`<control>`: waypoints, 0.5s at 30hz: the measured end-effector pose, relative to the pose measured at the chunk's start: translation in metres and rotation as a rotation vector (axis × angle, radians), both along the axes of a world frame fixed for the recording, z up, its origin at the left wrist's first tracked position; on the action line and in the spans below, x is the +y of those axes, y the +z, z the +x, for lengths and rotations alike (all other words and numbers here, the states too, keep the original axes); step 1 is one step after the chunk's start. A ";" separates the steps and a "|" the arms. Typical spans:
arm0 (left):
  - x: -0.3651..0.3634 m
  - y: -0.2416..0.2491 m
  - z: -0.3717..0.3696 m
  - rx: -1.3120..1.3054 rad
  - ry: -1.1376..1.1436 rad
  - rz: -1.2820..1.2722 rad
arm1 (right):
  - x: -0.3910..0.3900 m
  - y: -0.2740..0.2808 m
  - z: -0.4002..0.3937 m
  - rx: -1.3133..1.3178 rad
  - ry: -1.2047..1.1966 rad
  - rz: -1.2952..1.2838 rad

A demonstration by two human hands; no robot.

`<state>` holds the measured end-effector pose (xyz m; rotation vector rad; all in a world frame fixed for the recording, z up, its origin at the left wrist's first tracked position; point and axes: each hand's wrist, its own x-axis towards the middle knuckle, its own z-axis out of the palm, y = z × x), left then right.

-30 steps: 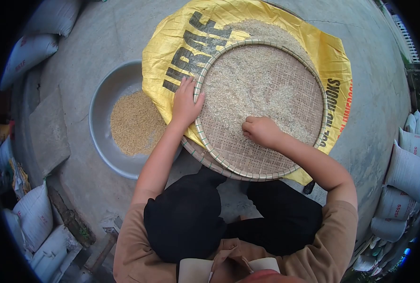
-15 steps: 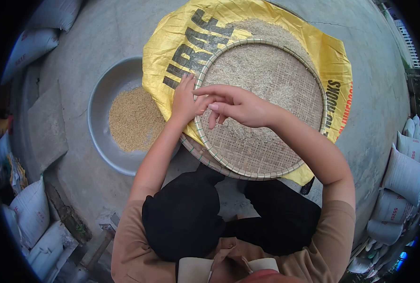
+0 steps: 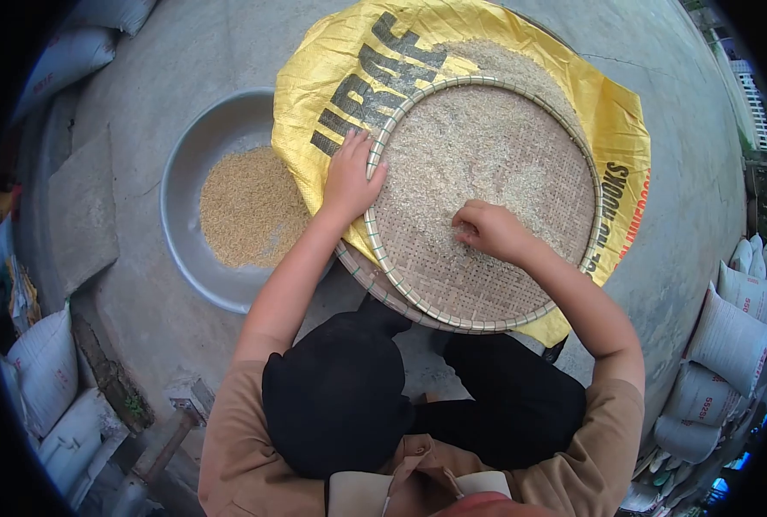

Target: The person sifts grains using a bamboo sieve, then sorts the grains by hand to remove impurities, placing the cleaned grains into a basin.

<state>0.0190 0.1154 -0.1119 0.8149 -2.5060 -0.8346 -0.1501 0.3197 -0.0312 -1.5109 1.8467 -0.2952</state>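
A round woven bamboo winnowing basket (image 3: 487,297) lies before me, with pale husky grain (image 3: 452,129) spread thinly over its mesh. My left hand (image 3: 351,177) holds its left rim, thumb over the edge and fingers along the outside. Over the middle of the basket, my right hand (image 3: 494,231) is closed, its fingertips curled together just at the grain. Whatever those fingers pinch is too small or hidden to make out. Under the basket is a yellow printed sack (image 3: 314,82), with more grain (image 3: 517,62) on it beyond the far rim.
A metal basin (image 3: 181,155) with golden-brown grain (image 3: 250,207) stands to the left. The edge of another woven tray (image 3: 371,280) shows beneath the basket. Filled white sacks (image 3: 728,340) are piled at the right, others (image 3: 46,370) at the left. The floor (image 3: 211,52) is concrete.
My right hand has moved from beside my left hand to the basket's middle, its fingers curling in. My left hand has shifted slightly right, its thumb now over the rim.
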 end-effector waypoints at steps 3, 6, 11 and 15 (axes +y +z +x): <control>0.000 0.001 0.000 0.002 0.003 -0.005 | -0.002 -0.006 0.006 0.117 0.065 0.001; 0.000 0.001 -0.001 0.010 0.004 -0.002 | -0.003 -0.015 0.008 0.166 0.101 0.035; 0.000 0.000 -0.001 -0.001 0.002 0.000 | -0.002 -0.010 -0.002 0.118 0.025 0.000; 0.000 0.002 0.000 0.003 0.007 0.002 | -0.007 -0.002 -0.009 0.131 -0.066 -0.026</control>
